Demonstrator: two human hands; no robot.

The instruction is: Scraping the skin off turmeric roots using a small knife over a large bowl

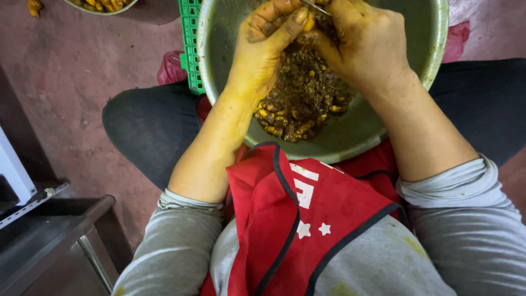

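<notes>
A wide, round metal bowl (350, 137) with a dull, smeared grey-green inside rests on the person's lap, over dark trouser legs and a red apron (307, 219) edged in dark piping. In its middle lies a heap of peelings (304, 96), a crumbly brown, moist-looking mass flecked with small knobbly yellow-orange bits. Both hands work at the far side of the bowl, above that heap, and both are stained yellow. The left hand (263, 49) has its grip closed, thumb pressed toward the curled fingers, pinching a small yellow root piece (310, 23) that sits between the two hands at the fingertips. The right hand (367, 46) is curled into a closed grip around the handle of a thin metal blade (316, 6), of which only a short bright sliver shows at the top edge; the handle itself is hidden. The root piece lies just under that blade. Grey, soft-knit sleeves (181, 246) are pushed up the forearms. A green plastic crate (190, 44) with a gridded wall stands to the far left of the bowl on a reddish, worn floor (82, 77)
</notes>
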